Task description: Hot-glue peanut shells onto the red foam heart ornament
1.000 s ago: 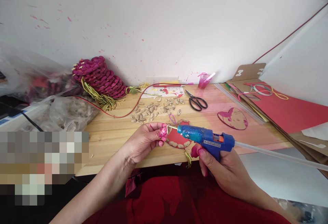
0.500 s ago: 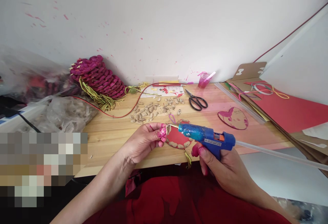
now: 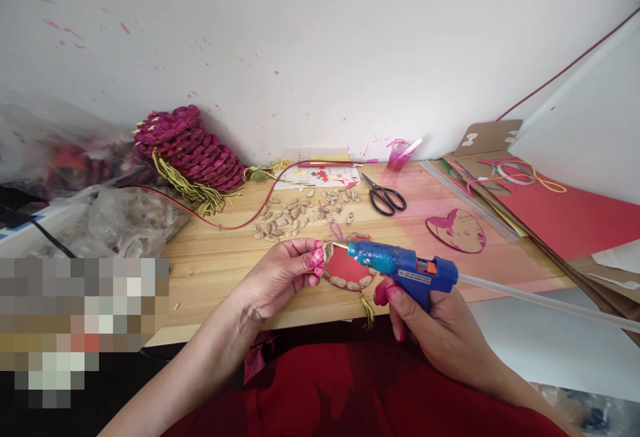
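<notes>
Pinched in my left hand [image 3: 286,273] is a peanut shell [image 3: 327,251], its hollow side facing right. My right hand [image 3: 425,320] is wrapped round the handle of a blue hot glue gun [image 3: 395,265]. The gun points left, its metal nozzle at the shell; whether they touch I cannot tell. A clear glue stick [image 3: 530,299] sticks out of its back end. Below, on the table, lies a red card piece [image 3: 345,263] edged with peanut shells, with a purple loop [image 3: 336,230] at its top and a green tassel [image 3: 369,312] underneath. The gun and my left fingers partly cover it.
Loose peanut shells [image 3: 290,213] lie beyond my hands, beside black scissors [image 3: 385,197]. A stained cardboard heart [image 3: 456,231] and red card sheets [image 3: 575,207] are to the right. A purple shell-covered stack [image 3: 193,147], a red cord [image 3: 235,227] and plastic bags [image 3: 125,217] occupy the left. A pink cup [image 3: 399,157] stands at the wall.
The view has shifted very slightly. Both hands keep nearly the same pose, and the nozzle remains close to the shell.
</notes>
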`<action>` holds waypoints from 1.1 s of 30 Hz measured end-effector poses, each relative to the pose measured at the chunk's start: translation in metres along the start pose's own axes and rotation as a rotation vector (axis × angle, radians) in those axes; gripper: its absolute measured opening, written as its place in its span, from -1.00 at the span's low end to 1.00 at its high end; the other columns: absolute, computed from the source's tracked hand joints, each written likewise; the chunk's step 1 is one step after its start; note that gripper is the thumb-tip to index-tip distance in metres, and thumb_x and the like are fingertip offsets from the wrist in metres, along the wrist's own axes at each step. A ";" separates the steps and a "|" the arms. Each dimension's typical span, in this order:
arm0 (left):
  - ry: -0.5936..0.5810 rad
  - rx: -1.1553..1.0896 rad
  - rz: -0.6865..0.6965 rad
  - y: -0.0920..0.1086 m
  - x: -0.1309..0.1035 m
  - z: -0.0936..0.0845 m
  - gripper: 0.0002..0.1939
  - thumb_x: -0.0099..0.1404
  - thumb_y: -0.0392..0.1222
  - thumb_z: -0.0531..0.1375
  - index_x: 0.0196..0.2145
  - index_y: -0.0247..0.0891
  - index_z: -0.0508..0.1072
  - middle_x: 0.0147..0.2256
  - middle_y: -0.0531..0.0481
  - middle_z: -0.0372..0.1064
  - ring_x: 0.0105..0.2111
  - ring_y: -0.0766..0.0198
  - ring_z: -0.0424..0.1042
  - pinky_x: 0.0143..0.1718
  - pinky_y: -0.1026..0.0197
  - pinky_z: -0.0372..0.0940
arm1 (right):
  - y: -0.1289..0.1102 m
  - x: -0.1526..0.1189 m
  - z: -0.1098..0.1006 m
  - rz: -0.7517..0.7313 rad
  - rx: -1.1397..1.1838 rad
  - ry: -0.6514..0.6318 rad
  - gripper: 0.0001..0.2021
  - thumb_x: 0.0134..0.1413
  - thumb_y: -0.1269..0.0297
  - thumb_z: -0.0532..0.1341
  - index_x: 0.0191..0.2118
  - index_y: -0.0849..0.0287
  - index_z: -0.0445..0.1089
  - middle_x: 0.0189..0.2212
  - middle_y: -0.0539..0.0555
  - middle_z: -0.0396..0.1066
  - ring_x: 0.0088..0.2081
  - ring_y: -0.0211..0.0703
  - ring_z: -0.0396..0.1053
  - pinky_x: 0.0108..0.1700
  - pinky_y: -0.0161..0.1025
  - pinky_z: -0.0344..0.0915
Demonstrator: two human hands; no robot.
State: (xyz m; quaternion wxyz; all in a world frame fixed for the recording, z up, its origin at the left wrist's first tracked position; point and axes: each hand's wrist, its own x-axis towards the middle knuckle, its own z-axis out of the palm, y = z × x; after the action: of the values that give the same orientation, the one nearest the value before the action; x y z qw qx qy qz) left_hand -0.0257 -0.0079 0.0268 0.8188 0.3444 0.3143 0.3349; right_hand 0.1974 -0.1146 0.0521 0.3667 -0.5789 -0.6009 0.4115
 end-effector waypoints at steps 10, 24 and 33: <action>0.033 -0.077 0.010 0.001 0.000 -0.001 -0.70 -0.02 -0.20 0.51 -0.44 -0.39 0.51 -0.51 0.01 0.35 -0.50 0.42 0.32 -0.50 0.41 0.27 | -0.005 -0.001 -0.002 -0.004 -0.086 -0.023 -0.58 0.34 -0.01 0.07 -0.50 0.09 0.33 -0.63 -0.01 0.38 -0.53 -0.19 0.34 -0.44 -0.22 0.22; -0.006 -0.156 0.008 -0.002 0.000 -0.004 -0.73 0.03 -0.23 0.49 -0.46 -0.36 0.47 -0.50 0.02 0.36 -0.49 0.43 0.32 -0.48 0.41 0.28 | -0.001 -0.002 0.001 -0.041 -0.073 -0.054 -0.69 0.34 0.06 0.10 -0.39 0.08 0.36 -0.60 -0.03 0.38 -0.51 -0.17 0.34 -0.43 -0.19 0.23; -0.005 -0.173 0.007 -0.002 -0.002 -0.003 -0.75 0.03 -0.25 0.49 -0.43 -0.35 0.50 -0.51 0.00 0.39 -0.50 0.42 0.33 -0.49 0.40 0.28 | -0.003 -0.001 0.003 -0.050 -0.050 -0.067 -0.73 0.34 0.09 0.12 -0.37 0.07 0.36 -0.59 -0.05 0.37 -0.52 -0.19 0.31 -0.44 -0.20 0.22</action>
State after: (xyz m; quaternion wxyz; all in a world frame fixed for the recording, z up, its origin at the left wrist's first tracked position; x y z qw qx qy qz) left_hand -0.0281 -0.0092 0.0239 0.8450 0.2744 0.2810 0.3629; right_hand 0.1941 -0.1159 0.0535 0.3419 -0.5585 -0.6373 0.4062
